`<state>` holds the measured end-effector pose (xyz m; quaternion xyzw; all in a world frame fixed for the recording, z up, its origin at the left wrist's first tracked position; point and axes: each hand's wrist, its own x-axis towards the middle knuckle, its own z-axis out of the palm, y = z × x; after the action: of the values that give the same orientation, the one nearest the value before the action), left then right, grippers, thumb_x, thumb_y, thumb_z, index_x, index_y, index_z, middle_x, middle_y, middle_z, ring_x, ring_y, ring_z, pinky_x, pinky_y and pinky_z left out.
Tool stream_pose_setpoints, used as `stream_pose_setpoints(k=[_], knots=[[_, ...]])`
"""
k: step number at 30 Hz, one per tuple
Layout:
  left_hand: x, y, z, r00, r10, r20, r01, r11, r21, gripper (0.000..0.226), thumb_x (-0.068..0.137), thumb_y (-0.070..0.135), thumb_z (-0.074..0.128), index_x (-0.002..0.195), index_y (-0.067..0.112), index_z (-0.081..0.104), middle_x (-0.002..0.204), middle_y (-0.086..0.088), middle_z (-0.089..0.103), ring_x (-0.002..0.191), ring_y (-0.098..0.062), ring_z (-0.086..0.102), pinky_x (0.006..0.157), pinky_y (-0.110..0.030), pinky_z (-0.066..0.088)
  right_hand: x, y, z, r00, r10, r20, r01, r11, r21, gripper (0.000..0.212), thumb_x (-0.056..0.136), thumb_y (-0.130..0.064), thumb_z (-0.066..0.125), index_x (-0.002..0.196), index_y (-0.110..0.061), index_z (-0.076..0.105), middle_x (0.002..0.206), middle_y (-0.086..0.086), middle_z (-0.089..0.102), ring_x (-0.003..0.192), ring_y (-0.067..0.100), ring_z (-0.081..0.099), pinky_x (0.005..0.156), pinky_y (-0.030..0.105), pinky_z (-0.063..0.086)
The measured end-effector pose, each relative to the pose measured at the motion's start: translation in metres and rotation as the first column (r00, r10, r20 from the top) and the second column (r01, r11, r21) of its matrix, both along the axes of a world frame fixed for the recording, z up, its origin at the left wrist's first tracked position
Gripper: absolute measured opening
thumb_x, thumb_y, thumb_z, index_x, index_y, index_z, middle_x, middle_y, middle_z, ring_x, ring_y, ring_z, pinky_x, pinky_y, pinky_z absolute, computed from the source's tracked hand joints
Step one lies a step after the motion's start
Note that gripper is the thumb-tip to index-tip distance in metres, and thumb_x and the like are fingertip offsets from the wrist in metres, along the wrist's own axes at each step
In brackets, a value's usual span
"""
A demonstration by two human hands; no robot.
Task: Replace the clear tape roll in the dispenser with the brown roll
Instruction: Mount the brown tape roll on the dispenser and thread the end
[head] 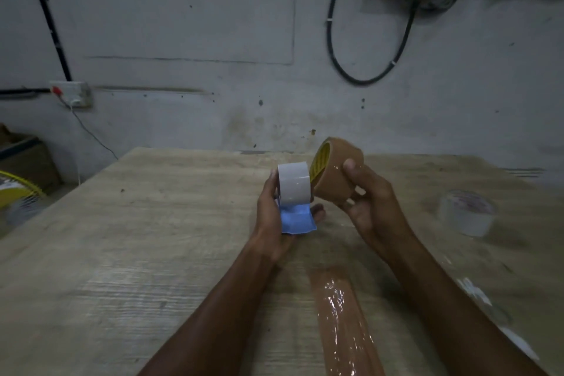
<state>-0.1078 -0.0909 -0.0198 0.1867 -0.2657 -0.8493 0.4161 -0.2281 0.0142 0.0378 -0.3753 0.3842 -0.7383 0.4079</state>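
Note:
My left hand (270,223) holds a blue tape dispenser (297,221) above the wooden table (122,253). A pale, whitish tape roll (294,181) sits on the dispenser, standing on edge. Right beside it, my right hand (370,204) grips a brown tape roll (335,169) with a yellow core, tilted, its open side facing the pale roll. The two rolls are nearly touching. Both hands are raised over the middle of the table.
Another clear tape roll (467,212) lies flat on the table to the right. A strip of brown tape (343,320) is stuck along the table near me. A wall with cables and a socket (73,94) stands behind; a yellow fan (18,195) is at left.

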Motion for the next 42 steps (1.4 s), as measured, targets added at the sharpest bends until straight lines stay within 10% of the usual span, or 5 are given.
stream_pose_setpoints(k=[18,23,29,34,42], knots=[[-0.004,0.016,0.010,0.995,0.075,0.069,-0.068,0.993,-0.097,0.042,0.095,0.045,0.054,0.115,0.009,0.064,0.091,-0.015,0.074,0.082,-0.028,0.070,0.077,-0.041,0.056,-0.006,-0.002,-0.018,0.971,0.057,-0.231,-0.034,0.994,0.104,0.048,0.076,-0.040,0.069,0.114,-0.011,0.070,0.103,0.002,0.076,0.095,0.017,0.071,0.083,0.037,0.055],[-0.003,0.016,0.007,0.970,0.124,0.211,-0.071,0.968,-0.241,0.045,0.099,0.043,0.049,0.115,0.006,0.067,0.085,-0.013,0.077,0.069,-0.024,0.074,0.056,-0.032,0.060,-0.002,-0.007,-0.023,0.964,0.108,-0.241,-0.091,0.993,0.082,0.047,0.085,-0.036,0.069,0.121,-0.007,0.067,0.117,0.015,0.071,0.110,0.032,0.067,0.097,0.045,0.052],[-0.002,0.017,0.008,0.953,0.163,0.254,-0.099,0.964,-0.247,0.065,0.090,0.055,0.053,0.132,0.005,0.062,0.120,-0.024,0.066,0.086,-0.030,0.069,0.060,-0.034,0.059,0.000,-0.007,-0.025,0.948,0.129,-0.290,-0.101,0.989,0.109,0.054,0.084,-0.040,0.069,0.129,-0.013,0.059,0.125,0.007,0.068,0.114,0.023,0.066,0.099,0.042,0.052],[-0.003,0.015,0.004,0.915,0.249,0.317,-0.130,0.926,-0.355,0.062,0.090,0.059,0.048,0.124,0.011,0.067,0.115,-0.021,0.072,0.102,-0.040,0.068,0.077,-0.041,0.056,0.004,-0.007,-0.025,0.939,0.090,-0.332,-0.053,0.992,0.119,0.063,0.075,-0.048,0.073,0.127,-0.015,0.057,0.123,0.009,0.066,0.104,0.016,0.070,0.082,0.029,0.058],[-0.004,0.015,0.003,0.952,0.194,0.237,-0.148,0.969,-0.198,0.071,0.083,0.059,0.059,0.132,0.008,0.062,0.125,-0.024,0.066,0.098,-0.038,0.068,0.071,-0.040,0.059,0.012,-0.004,-0.023,0.956,-0.001,-0.294,0.004,1.000,0.007,0.023,0.092,-0.013,0.061,0.109,0.002,0.065,0.092,0.005,0.075,0.081,0.011,0.074,0.064,0.016,0.055]])
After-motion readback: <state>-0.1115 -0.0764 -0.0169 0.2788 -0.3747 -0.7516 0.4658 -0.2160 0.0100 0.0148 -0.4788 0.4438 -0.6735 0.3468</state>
